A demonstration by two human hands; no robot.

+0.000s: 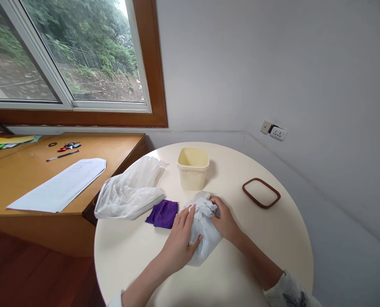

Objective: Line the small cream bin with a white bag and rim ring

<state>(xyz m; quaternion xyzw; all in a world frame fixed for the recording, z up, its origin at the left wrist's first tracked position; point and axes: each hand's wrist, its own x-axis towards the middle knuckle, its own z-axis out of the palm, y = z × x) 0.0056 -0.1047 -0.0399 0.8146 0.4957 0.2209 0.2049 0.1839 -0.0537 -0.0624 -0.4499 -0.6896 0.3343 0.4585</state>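
Left hand [181,241] and right hand [224,218] clamped on bunched white plastic bag [207,239], well inside round table [273,243] edge; press evenly, tuck loose folds inward.

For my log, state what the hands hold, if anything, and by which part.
The white bag: left hand along its left side, right hand at its bunched top.

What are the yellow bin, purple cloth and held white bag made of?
Yellow bin: probably smooth plastic, from its molded rim. Purple cloth: matte, perhaps fuzzy fabric, from its soft folds. Held white bag: likely thin plastic, faintly shiny, from its fine crinkles.
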